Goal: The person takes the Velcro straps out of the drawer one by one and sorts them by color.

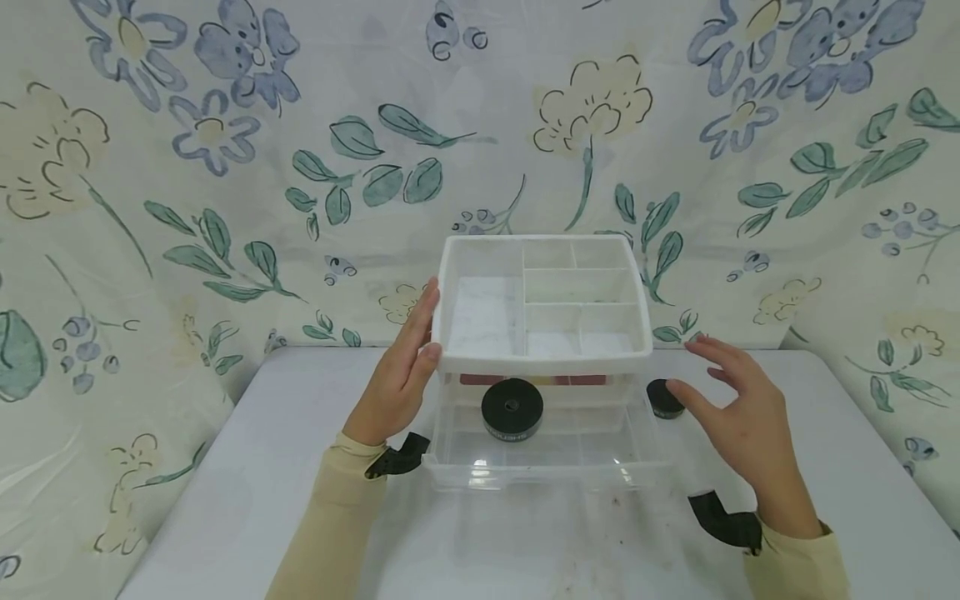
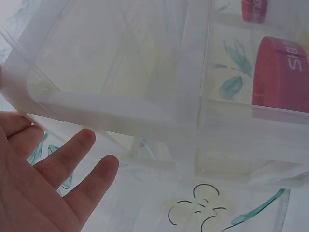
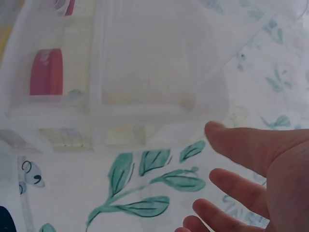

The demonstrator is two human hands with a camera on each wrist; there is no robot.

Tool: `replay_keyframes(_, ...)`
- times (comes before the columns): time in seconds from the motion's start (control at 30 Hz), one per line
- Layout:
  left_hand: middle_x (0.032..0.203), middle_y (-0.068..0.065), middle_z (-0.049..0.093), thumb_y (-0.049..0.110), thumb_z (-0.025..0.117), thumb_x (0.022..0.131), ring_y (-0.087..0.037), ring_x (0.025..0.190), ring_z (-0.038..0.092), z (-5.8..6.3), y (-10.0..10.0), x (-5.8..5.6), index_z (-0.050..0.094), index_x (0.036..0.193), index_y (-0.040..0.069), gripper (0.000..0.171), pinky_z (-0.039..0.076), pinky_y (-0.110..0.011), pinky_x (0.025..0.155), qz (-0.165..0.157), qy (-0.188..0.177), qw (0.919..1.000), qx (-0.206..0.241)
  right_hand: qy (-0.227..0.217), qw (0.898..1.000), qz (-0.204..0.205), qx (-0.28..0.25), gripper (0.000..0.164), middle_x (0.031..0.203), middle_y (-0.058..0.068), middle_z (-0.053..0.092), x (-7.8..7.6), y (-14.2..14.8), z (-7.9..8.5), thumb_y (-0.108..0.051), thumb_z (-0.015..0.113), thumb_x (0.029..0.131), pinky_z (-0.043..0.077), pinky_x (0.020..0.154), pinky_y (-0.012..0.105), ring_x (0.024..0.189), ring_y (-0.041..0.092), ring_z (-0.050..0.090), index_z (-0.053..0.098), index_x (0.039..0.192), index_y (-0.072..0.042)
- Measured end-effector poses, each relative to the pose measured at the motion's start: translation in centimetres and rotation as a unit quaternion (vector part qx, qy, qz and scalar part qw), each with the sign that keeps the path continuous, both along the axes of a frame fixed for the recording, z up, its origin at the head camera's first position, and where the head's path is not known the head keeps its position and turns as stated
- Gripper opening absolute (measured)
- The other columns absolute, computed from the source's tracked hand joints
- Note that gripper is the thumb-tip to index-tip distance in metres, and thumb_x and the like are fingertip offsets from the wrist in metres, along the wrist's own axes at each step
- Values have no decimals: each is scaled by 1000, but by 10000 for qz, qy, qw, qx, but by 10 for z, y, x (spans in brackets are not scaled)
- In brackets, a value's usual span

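Observation:
A white compartmented organizer box point(image 1: 480, 321) stands on the table, with a clear pulled-out drawer point(image 1: 592, 433) below its top tray. In that drawer sits a black round disc-like item point(image 1: 512, 408) with lettering on its side and a small centre hole. My left hand point(image 1: 393, 379) rests along the box's left side, fingers fairly straight. Right of the box, my right hand point(image 1: 742, 417) is spread, its thumb beside a small black round item point(image 1: 665, 399); contact cannot be told. Red lettered items point(image 2: 281, 77) show through the clear plastic in the left wrist view.
The white table point(image 1: 285, 467) reaches back to a flower-printed cloth point(image 1: 480, 75) behind and at both sides. The drawer's clear front edge point(image 1: 547, 477) juts toward me. Black wrist straps point(image 1: 723, 525) show near both sleeves.

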State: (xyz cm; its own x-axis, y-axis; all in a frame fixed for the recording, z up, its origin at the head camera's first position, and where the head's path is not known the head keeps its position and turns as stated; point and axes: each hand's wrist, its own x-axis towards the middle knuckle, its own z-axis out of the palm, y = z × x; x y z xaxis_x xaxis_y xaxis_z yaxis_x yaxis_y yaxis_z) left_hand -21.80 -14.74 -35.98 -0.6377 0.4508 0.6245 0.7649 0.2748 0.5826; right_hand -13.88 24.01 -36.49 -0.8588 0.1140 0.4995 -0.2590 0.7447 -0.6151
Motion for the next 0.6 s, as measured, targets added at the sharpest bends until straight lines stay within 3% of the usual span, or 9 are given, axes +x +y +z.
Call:
replay_keyframes(0.07, 169, -6, 7, 14, 40, 109, -24, 154, 12, 0, 0, 0, 12, 163, 12, 60, 23, -34, 120, -8, -5, 10000, 0, 40, 10000, 31, -3, 52, 143, 20, 54, 4, -4, 4, -17, 82, 86, 50, 94, 57, 125, 41, 53, 64, 132, -3)
replay_keyframes(0.1, 169, -6, 8, 15, 40, 109, -24, 154, 13, 0, 0, 0, 12, 163, 12, 60, 23, -34, 120, 0, -4, 10000, -6, 60, 10000, 44, -10, 52, 144, 20, 53, 6, -5, 5, -18, 82, 86, 49, 93, 60, 124, 42, 54, 64, 132, -3)
replay_keyframes(0.23, 169, -5, 8, 16, 41, 109, -24, 154, 13, 0, -1, 0, 13, 163, 12, 60, 24, -33, 120, 44, -11, 10000, -35, 230, 9997, 73, -49, 51, 144, 17, 54, 15, -13, 12, -18, 83, 85, 49, 90, 62, 117, 42, 58, 65, 131, -5)
replay_keyframes(0.33, 169, -5, 8, 16, 41, 109, -23, 154, 13, -1, -1, -1, 13, 163, 12, 61, 24, -32, 120, 77, -8, 10000, -55, 477, 9987, 141, -79, 51, 142, 14, 57, 20, -19, 15, -14, 84, 82, 49, 96, 39, 113, 38, 60, 67, 130, -7)
replay_keyframes(0.47, 169, -4, 7, 16, 40, 110, -24, 154, 13, -1, -1, -1, 12, 163, 13, 60, 24, -33, 120, 43, -25, 10000, -25, 793, 9963, 336, -56, 53, 139, 11, 60, 26, -26, 19, -8, 86, 78, 34, 94, 8, 111, 33, 61, 68, 128, -8)
replay_keyframes(0.6, 169, -5, 7, 16, 40, 110, -25, 154, 11, -1, 0, -1, 12, 163, 13, 60, 23, -34, 121, -29, -19, 10000, 33, 928, 9942, 533, -110, 56, 138, 10, 60, 29, -33, 21, -5, 87, 76, 32, 95, 5, 112, 31, 60, 68, 128, -9)
